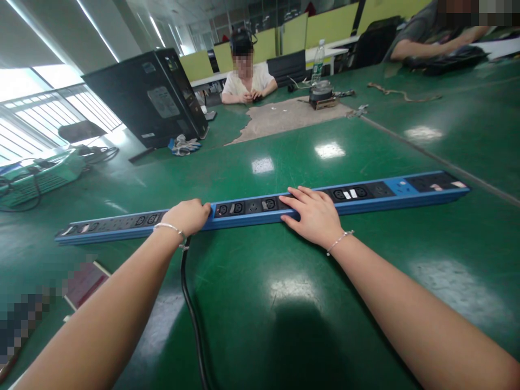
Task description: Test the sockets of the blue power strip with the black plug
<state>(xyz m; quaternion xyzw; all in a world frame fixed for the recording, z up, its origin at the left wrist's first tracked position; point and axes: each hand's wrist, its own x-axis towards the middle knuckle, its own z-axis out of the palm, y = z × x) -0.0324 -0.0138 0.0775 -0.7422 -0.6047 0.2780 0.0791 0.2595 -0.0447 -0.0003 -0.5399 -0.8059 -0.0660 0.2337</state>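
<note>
A long blue-framed power strip [239, 219] with black sockets lies crosswise on the green table. My left hand [189, 215] is closed on its middle left part, fingers curled over the far side and mostly hidden. From under the left wrist a black cable [190, 303] runs down toward the near edge. It is hidden whether the cable joins the strip or a plug in the hand. To the right of the middle, my right hand [314, 214] lies palm down across the strip, fingers spread.
A black computer case [142, 97] stands at the back left, beside white gloves [184, 145]. A green basket [49, 173] with cables is far left. A dark red booklet [86, 281] lies near my left forearm. Across the table sits a person [249, 81]; another person's arm [422, 50] shows right.
</note>
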